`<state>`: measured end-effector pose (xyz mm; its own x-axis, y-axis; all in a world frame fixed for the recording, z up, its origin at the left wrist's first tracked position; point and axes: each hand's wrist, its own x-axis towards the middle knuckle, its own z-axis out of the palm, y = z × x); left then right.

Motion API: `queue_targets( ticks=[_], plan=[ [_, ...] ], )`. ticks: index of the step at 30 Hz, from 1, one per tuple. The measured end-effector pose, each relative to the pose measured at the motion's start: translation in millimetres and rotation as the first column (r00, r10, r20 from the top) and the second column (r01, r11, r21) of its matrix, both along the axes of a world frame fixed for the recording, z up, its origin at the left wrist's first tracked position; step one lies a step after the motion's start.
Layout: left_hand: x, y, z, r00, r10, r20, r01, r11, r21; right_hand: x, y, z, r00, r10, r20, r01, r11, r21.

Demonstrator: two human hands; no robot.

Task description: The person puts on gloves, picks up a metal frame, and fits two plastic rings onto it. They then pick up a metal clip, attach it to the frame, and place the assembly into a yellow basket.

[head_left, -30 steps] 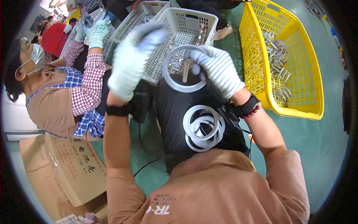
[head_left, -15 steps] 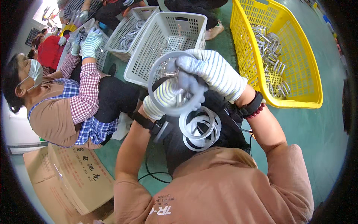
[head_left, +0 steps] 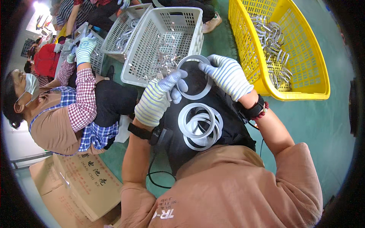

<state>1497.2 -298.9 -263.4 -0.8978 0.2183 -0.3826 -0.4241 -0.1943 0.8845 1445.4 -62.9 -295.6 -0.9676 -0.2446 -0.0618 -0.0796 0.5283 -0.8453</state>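
Right hand [head_left: 229, 78] grips white ring [head_left: 194, 97] at 2 o'clock, left hand [head_left: 159, 99] at 9 (can't tell hold), loose rings [head_left: 181, 121] at 6.

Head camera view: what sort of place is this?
Likely a factory workshop: a gray crate of small shiny parts, a yellow plastic basket of metal bands, and a gloved, masked co-worker.

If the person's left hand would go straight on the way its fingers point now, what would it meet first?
Probably the pale ring held by the right hand; the left hand overlaps its left rim here, though depth leaves contact unclear.
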Motion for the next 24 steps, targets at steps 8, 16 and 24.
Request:
queue_targets(
  ticks=[8,16,24],
  plan=[
    [-2.7,10.5,-8.6,0.997,0.043,-0.065,-0.05,0.991,-0.121,7.1,5.8,-5.6,0.833,0.191,-0.52,0.144,0.832,0.536],
    [7.1,2.4,-8.9,0.98,0.113,-0.162,-0.159,0.939,-0.305,16.5,13.0,12.1,0.819,0.239,-0.521,0.117,0.821,0.559],
    [8.8,-5.2,-15.4,0.994,0.048,-0.103,-0.06,0.992,-0.114,7.6,4.7,2.5,0.932,0.076,-0.355,-0.072,0.997,0.024]
  ],
)
